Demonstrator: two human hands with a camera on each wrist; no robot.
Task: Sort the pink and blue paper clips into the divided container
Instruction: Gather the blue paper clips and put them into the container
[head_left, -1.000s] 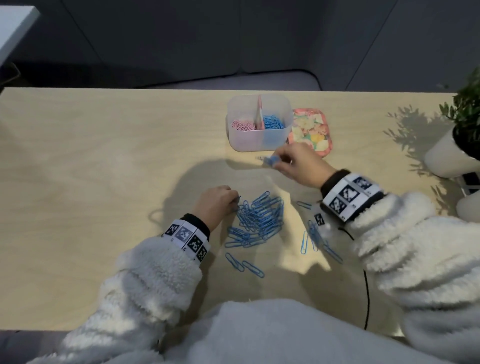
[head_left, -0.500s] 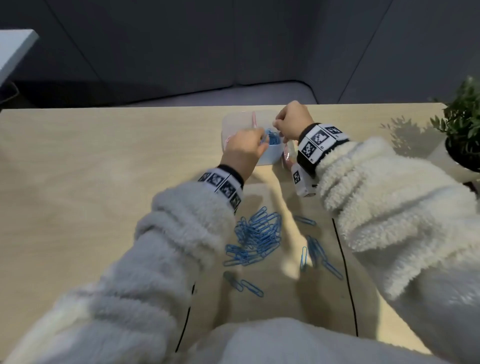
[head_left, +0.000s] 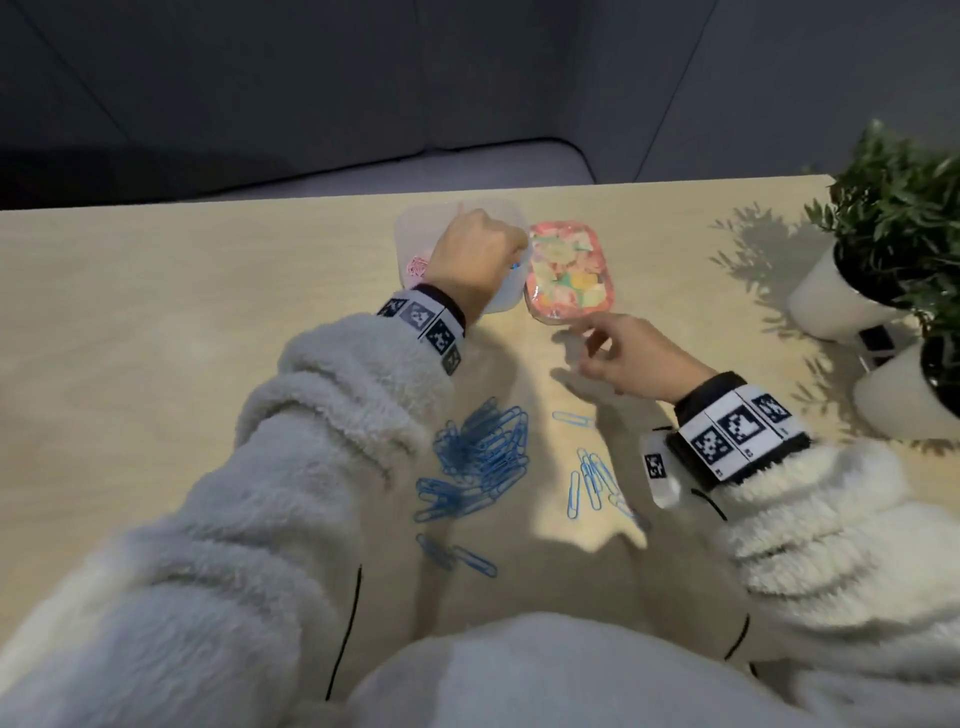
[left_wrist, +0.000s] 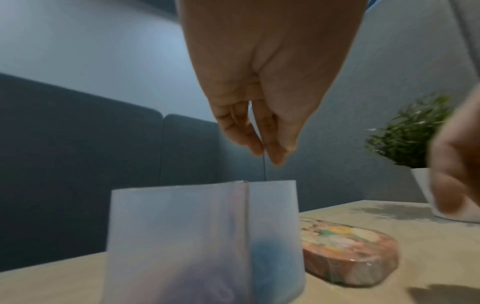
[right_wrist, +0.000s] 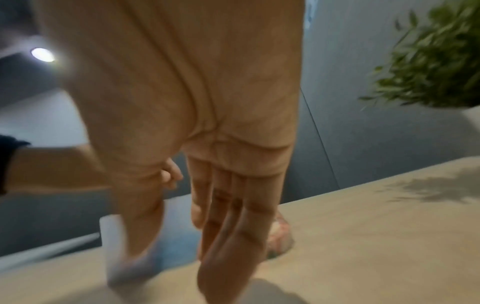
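The translucent divided container (head_left: 410, 234) stands at the table's far side, with pink clips (head_left: 417, 266) in its left compartment. My left hand (head_left: 478, 254) hangs over it. In the left wrist view its fingertips (left_wrist: 278, 160) point down, nearly together, above the right compartment, where blue (left_wrist: 270, 257) shows through the container wall (left_wrist: 168, 226). Whether a clip sits between them I cannot tell. My right hand (head_left: 587, 338) hovers near the container with relaxed fingers and holds nothing. A pile of blue clips (head_left: 480, 452) lies on the table in front of me.
A floral tin (head_left: 566, 275) lies right beside the container. A smaller group of blue clips (head_left: 592, 480), one single clip (head_left: 571, 418) and two more (head_left: 457, 556) lie around the pile. Two potted plants in white pots (head_left: 841, 306) stand at the right edge.
My right hand left the container and drew back toward me to the right. My left hand rose from the clip pile and moved over the container's right side.
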